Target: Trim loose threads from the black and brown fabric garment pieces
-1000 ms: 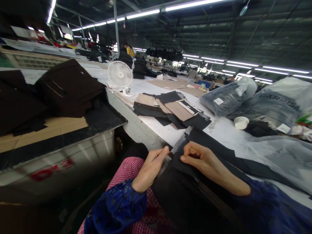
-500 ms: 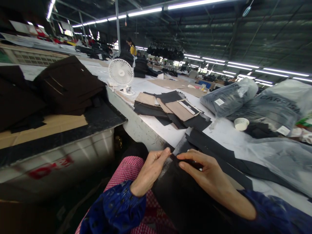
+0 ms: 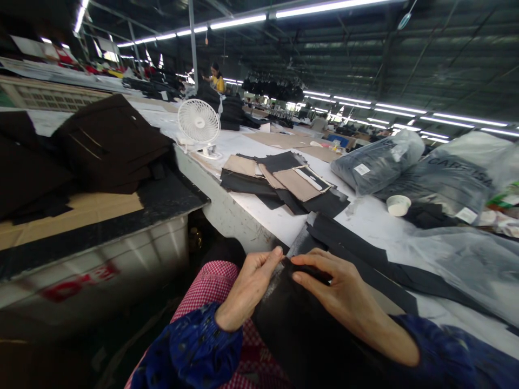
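My left hand [image 3: 249, 289] pinches the edge of a black fabric panel [image 3: 300, 324] that lies over my lap, with a pale grey strip [image 3: 279, 270] showing along that edge. My right hand [image 3: 344, 292] grips the same edge a little further right, its fingers stretched towards my left hand and partly tucked into the cloth. Beyond it, long black fabric strips [image 3: 357, 251] run across the white cutting table [image 3: 365, 227]. The panel's lower part drops out of view below the frame.
Black pieces with tan paper patterns [image 3: 279, 181] lie on the table, with a white desk fan [image 3: 198, 121] beyond. Grey plastic bags [image 3: 377, 162] and a white cup [image 3: 398, 205] sit to the right. Dark fabric bundles [image 3: 109, 146] fill a bin [image 3: 93, 270] at left; a co-worker [image 3: 217, 81] stands far back.
My right hand has flattened from curled fingers and slid left along the fabric edge. My left hand keeps its pinch. The view has tilted slightly.
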The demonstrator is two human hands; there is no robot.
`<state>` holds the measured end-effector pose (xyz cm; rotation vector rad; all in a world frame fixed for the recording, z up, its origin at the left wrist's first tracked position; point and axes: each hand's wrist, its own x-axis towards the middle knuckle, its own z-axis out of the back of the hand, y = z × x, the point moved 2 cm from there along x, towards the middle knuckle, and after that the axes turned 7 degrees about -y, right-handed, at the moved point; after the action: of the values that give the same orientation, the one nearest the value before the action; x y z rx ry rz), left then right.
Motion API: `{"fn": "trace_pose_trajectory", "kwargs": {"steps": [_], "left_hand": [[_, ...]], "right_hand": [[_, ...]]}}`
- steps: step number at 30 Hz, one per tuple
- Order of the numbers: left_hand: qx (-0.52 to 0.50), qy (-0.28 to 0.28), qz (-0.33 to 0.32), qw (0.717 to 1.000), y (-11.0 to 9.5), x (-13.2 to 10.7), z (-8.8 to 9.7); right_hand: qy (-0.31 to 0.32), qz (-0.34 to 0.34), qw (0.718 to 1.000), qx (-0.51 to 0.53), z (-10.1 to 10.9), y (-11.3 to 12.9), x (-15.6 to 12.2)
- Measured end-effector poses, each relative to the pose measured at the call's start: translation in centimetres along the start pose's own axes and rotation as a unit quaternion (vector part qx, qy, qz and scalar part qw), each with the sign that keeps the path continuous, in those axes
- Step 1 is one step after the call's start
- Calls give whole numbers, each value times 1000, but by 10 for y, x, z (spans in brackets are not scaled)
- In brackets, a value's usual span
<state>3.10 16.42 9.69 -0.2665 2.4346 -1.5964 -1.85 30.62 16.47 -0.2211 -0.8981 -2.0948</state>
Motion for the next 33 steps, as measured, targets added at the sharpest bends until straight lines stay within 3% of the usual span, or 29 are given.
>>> {"fn": "trace_pose_trajectory", "kwargs": {"steps": [7,14,18,20,25,27,31,33], "left_hand": [[47,64,-14,997,-12,-5,-1],[57,35,20,998,-7,0,0],[52,32,21,998,-6,1,0],[51,40,18,998,-7,2,0],[55,46,16,997,-7,1,1],[46,17,7,999,-4,-1,5],[8,-94,-33,995,8,-3,18],[-10,-105,-37,994,12,-3,20]], "right_hand": [[32,-15,999,-17,-1,-1,2],[163,-66,984,8,27,3,6],[243,-44,968,-42,39,6,6],[236,-26,969,-66,37,6,7],[143,5,988,-65,19,3,11],[129,11,990,-59,13,0,12],[130,17,990,-53,11,-3,12],[130,18,990,-54,12,-2,11]]}}
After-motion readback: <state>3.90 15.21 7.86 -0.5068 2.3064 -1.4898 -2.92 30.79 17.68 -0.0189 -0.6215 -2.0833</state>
